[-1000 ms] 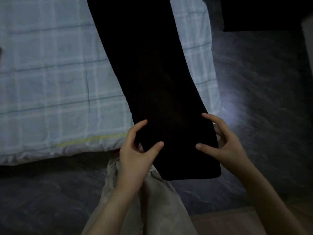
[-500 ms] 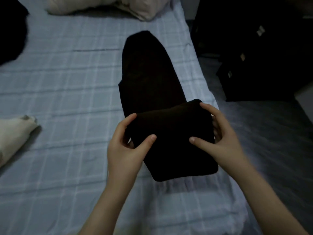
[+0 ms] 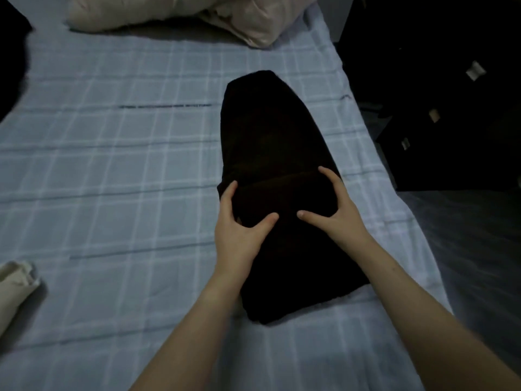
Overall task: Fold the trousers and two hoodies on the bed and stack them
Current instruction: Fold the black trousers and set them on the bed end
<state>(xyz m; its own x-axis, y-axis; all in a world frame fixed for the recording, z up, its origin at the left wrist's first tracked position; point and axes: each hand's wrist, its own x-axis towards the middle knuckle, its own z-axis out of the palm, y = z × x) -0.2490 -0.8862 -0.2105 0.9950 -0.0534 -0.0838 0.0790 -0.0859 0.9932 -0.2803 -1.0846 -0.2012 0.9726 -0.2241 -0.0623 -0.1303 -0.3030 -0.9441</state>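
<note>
Dark cloth identifies the trousers (image 3: 267, 136), which lie lengthwise on the right half of the bed (image 3: 127, 165), near its right edge, with the near end doubled over onto the middle section. The left hand (image 3: 239, 238) and the right hand (image 3: 337, 221) both sit at the leading edge of that doubled layer. Each thumb is spread across the top face and the fingers (image 3: 229, 196) curl round the outer sides of the fold, clamped on the cloth; the fingertips underneath are hidden. Progress assessment: the trousers are in mid-fold, with the crosswise fold laid but not yet released or flattened, and one further fold appears likely before the bundle is compact. A cream garment (image 3: 15, 283) at the lower left edge of the bed and a dark cloth (image 3: 11, 52) at the upper left edge are only partly in view. Whether these are the two hoodies, and whether they are folded, cannot be determined. Stacking has not begun as far as the view shows. Pale bedding (image 3: 183, 15) lies at the head of the bed. Markings: no brand, label or writing is legible on any garment, and the small pale tags (image 3: 476, 70) on the dark furniture (image 3: 451, 165) beside the bed are too small to read.
</note>
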